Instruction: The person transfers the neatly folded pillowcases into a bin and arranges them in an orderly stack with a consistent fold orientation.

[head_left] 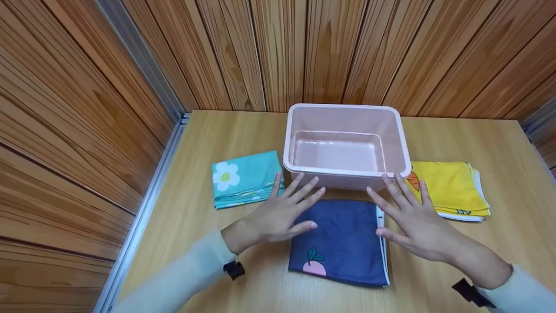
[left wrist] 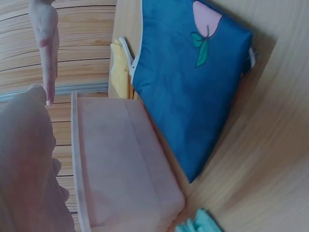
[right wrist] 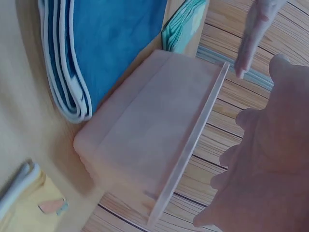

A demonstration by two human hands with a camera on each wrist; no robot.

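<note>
Both hands hover over the table with fingers spread and nothing held. In the head view my left hand (head_left: 280,213) overlaps the left edge of a folded navy cloth (head_left: 339,243) printed with a pink fruit. My right hand (head_left: 419,224) is off that cloth's right edge, fingertips near the front rim of a pale pink plastic bin (head_left: 347,171). A folded teal cloth (head_left: 243,178) with a white flower lies left of the bin. To the right lies a folded yellow cloth (head_left: 451,187) with a carrot print. The right wrist view shows the navy cloth's layered white edges (right wrist: 65,72).
The bin stands at the back of the wooden table (head_left: 182,243), close to a wood-panelled wall (head_left: 330,52). Another panelled wall (head_left: 69,130) with a metal rail (head_left: 143,213) borders the left side.
</note>
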